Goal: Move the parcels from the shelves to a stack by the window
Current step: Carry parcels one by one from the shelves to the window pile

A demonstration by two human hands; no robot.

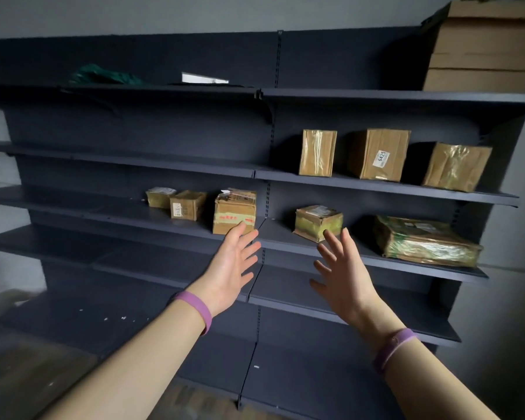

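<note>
Shelving: dark grey metal shelving unit, two bays wide, standing against a grey wall.
Carton stack: large plain brown cardboard cartons, piled on the top shelf at the far right.
Upper parcel row: three upright brown taped cardboard parcels, right bay, second shelf down: narrow parcel, parcel labelled 6425, angled parcel, each apart from the next.
Flat parcel: wide low parcel in green-printed tape, third shelf down, right end.
Third-shelf boxes: red-taped brown box, square taped box, small printed box, small white-labelled box.
Hands: left hand and right hand raised, fingers straight and spread, holding nothing. The left fingertips overlap the red-taped brown box's lower edge; contact cannot be told. The right fingertips are just below the square taped box.
Wristbands: purple band on the left wrist and right wrist.
Top-shelf items: crumpled green item, flat white item.
</note>
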